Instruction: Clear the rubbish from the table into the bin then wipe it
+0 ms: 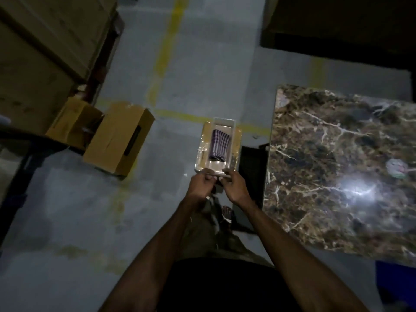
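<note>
Dimly, both hands (pixel 219 185) grip tray (pixel 217 149).

Both hands are gripping the near edge of a clear plastic tray (pixel 218 147) — the left hand (pixel 201 183) and right hand (pixel 235 185) side by side, out over the grey floor (pixel 78 221). A folded purple-and-white striped cloth (pixel 220 145) is lying inside it. The marble table (pixel 326 188) is standing to the right, a small crumpled wrapper (pixel 397 168) lying on it — cardboard boxes (pixel 119 137) are sitting to the left.
</note>
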The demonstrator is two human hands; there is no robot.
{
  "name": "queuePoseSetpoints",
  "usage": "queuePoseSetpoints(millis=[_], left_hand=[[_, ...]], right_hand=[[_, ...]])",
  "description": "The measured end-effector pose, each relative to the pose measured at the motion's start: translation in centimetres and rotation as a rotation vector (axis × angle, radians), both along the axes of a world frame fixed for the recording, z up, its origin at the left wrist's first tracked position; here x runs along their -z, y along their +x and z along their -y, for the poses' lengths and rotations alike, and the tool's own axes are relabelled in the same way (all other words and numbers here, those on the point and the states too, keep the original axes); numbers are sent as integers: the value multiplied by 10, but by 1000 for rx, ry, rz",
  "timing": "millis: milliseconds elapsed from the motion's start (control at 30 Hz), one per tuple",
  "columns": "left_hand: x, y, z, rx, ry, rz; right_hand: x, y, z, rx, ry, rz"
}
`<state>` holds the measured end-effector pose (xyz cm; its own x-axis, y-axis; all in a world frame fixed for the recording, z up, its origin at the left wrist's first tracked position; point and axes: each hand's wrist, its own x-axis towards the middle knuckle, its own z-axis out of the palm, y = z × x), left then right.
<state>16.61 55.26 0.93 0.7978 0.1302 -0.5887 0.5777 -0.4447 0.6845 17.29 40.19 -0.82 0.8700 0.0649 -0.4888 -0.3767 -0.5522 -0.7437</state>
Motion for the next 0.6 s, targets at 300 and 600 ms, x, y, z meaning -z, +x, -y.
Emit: queuePoseSetpoints(millis=[300,600], left_hand=[[94,119,-9,603,263,189],[184,167,6,1308,828,281]], right_hand=[[43,65,-17,328,-7,-199],[84,85,-49,382,14,-241]])
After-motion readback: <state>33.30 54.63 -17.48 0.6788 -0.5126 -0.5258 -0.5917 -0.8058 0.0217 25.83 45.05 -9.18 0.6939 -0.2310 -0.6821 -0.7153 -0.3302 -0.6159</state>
